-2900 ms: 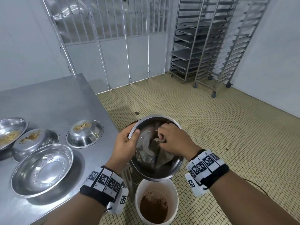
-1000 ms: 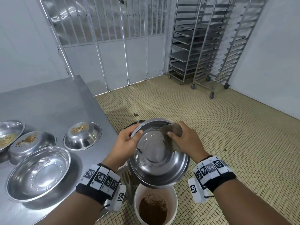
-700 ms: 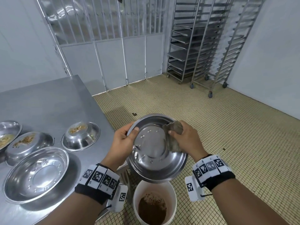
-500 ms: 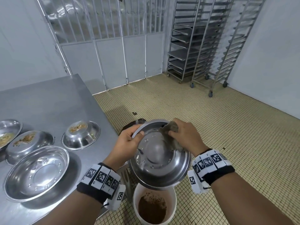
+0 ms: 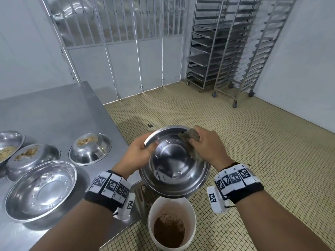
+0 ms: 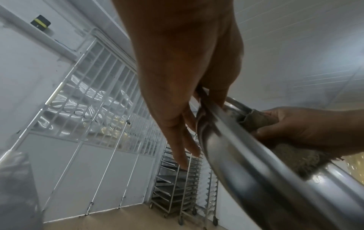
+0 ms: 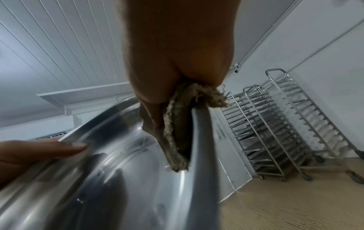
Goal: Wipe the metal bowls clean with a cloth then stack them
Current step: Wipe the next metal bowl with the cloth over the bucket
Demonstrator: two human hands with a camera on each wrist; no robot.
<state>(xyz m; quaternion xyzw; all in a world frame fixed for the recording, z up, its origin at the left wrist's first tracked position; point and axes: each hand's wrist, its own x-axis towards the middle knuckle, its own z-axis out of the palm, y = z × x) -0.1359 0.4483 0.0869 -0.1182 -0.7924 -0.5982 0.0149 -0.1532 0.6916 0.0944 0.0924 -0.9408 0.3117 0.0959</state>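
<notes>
White walls stand around a yellow small-tiled floor (image 5: 235,142). Tall metal tray racks on wheels (image 5: 226,51) stand right of the barred metal gate (image 5: 126,42).

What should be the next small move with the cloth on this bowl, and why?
Probably slide the cloth further along the rim of the held bowl: the right hand pinches it over the far edge, the left hand steadies the bowl, and the inside looks clean.

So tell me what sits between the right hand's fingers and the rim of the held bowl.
The cloth: in the right wrist view the right hand pinches it folded over the bowl's rim, so fabric, not skin, meets the metal there. The head view agrees.
</notes>
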